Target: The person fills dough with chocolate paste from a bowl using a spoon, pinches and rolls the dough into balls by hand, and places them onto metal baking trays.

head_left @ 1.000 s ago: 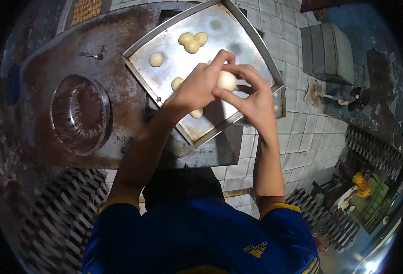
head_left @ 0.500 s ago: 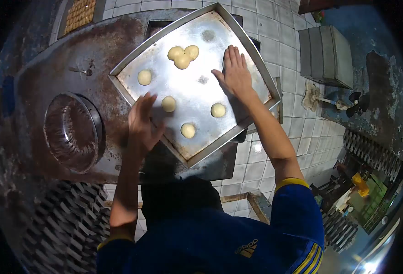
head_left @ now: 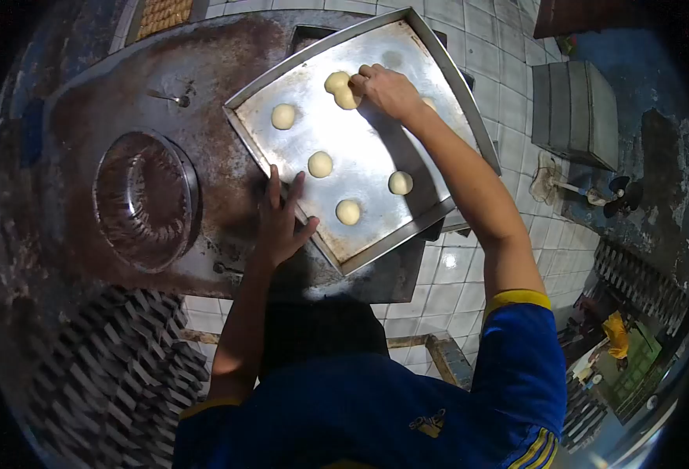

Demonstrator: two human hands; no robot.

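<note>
A square metal tray (head_left: 283, 194) lies on the worn tabletop, turned at an angle. Pale dough balls stand apart on it, among them a left one (head_left: 283, 116), a middle one (head_left: 320, 164), a near one (head_left: 348, 212) and a right one (head_left: 400, 183). Another (head_left: 428, 102) shows partly behind my right wrist. My right hand (head_left: 387, 90) has its fingertips closed on a dough ball, mostly hidden, at the right side of a touching cluster (head_left: 346, 97). My left hand (head_left: 282, 223) rests at the tray's near-left rim with spread fingers, holding nothing.
A round metal bowl (head_left: 145, 202) stands on the tabletop (head_left: 227, 70) to the left, with a spoon (head_left: 171, 98) beyond it. Filled trays (head_left: 163, 16) are at the top left. A fan (head_left: 614, 195) and grey box (head_left: 571, 113) are at the right.
The ball between my hands was set down, and my right hand went flat over the tray's right side. It has since moved left to the cluster, uncovering a ball. My left hand is at the rim.
</note>
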